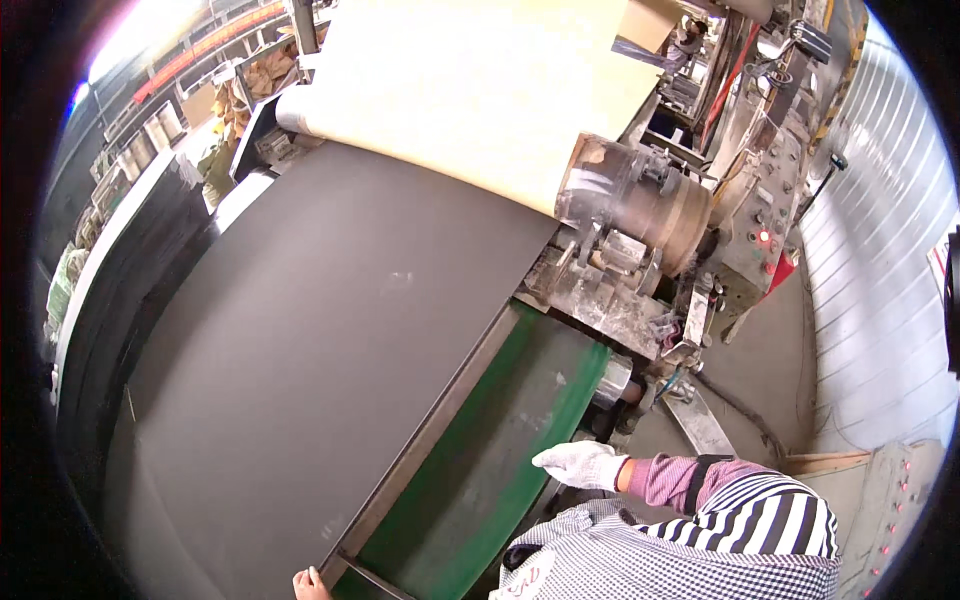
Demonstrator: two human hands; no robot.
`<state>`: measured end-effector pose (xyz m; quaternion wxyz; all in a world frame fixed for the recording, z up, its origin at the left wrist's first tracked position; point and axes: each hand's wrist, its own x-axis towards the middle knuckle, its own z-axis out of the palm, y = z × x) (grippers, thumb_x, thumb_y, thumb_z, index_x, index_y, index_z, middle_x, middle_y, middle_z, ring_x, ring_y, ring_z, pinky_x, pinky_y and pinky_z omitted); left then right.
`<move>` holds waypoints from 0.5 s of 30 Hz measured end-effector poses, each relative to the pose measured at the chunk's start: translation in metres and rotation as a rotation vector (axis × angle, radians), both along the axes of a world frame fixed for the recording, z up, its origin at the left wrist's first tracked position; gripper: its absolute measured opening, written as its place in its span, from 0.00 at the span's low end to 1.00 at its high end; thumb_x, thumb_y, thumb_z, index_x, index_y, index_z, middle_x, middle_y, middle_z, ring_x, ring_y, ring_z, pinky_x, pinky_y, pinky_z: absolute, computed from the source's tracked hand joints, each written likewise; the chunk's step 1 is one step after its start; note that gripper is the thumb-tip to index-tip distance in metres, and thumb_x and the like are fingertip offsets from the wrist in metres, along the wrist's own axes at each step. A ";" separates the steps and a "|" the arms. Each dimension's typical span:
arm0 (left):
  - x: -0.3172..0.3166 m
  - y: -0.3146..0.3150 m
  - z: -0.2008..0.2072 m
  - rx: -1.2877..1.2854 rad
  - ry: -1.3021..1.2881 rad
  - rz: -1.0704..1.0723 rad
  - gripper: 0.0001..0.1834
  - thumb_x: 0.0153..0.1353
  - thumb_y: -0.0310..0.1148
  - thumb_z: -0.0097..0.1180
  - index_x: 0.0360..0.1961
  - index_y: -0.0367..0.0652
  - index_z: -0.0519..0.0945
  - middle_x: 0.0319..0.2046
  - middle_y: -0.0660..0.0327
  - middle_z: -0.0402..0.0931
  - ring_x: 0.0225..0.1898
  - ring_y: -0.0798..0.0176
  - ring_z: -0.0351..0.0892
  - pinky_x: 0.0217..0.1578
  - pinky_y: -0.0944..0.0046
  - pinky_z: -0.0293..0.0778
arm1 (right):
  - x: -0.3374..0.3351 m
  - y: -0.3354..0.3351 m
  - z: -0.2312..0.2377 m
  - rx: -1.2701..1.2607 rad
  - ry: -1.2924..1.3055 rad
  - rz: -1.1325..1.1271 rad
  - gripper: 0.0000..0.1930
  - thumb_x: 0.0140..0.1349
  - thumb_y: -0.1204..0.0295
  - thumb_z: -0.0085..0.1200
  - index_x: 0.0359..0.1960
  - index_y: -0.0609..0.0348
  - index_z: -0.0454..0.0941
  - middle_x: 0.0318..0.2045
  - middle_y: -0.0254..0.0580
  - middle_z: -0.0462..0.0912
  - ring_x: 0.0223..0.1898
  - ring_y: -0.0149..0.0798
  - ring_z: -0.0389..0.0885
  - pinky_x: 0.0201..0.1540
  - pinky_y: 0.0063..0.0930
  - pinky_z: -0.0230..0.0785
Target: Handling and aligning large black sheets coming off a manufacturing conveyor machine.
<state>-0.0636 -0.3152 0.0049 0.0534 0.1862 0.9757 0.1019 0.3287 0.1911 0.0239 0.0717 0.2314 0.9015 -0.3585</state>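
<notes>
At right edge of green belt [490,440], gloved right hand [580,466]; by near edge of dark surface [300,350], bare left hand [312,585]; both grips unclear. Yellow sheet [450,90] at far end; seemingly mid-run.

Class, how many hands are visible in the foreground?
2. The white-gloved right hand is by the outer edge of the green belt. The left hand is at the picture's lower border, by the edge of the dark sheet, partly cut off.
</notes>
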 end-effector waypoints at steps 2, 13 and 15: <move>0.002 0.027 -0.020 0.124 0.050 0.013 0.22 0.68 0.45 0.58 0.35 0.31 0.84 0.43 0.47 0.80 0.47 0.46 0.79 0.50 0.52 0.74 | -0.002 -0.001 -0.001 -0.010 -0.033 -0.018 0.16 0.70 0.66 0.50 0.56 0.48 0.82 0.51 0.42 0.86 0.51 0.46 0.85 0.55 0.34 0.77; 0.065 0.223 -0.028 0.246 0.491 -0.147 0.19 0.60 0.48 0.62 0.23 0.42 0.79 0.28 0.55 0.78 0.35 0.46 0.78 0.40 0.47 0.73 | -0.011 -0.017 0.036 -0.249 0.049 -0.254 0.15 0.68 0.62 0.57 0.52 0.50 0.85 0.43 0.41 0.89 0.41 0.36 0.89 0.49 0.28 0.79; 0.072 0.253 -0.026 0.281 0.463 -0.145 0.20 0.61 0.48 0.61 0.21 0.44 0.77 0.26 0.56 0.76 0.34 0.47 0.78 0.39 0.48 0.73 | -0.027 -0.022 0.045 -0.546 -0.021 -0.385 0.14 0.66 0.69 0.60 0.52 0.58 0.84 0.41 0.42 0.90 0.39 0.29 0.87 0.44 0.24 0.78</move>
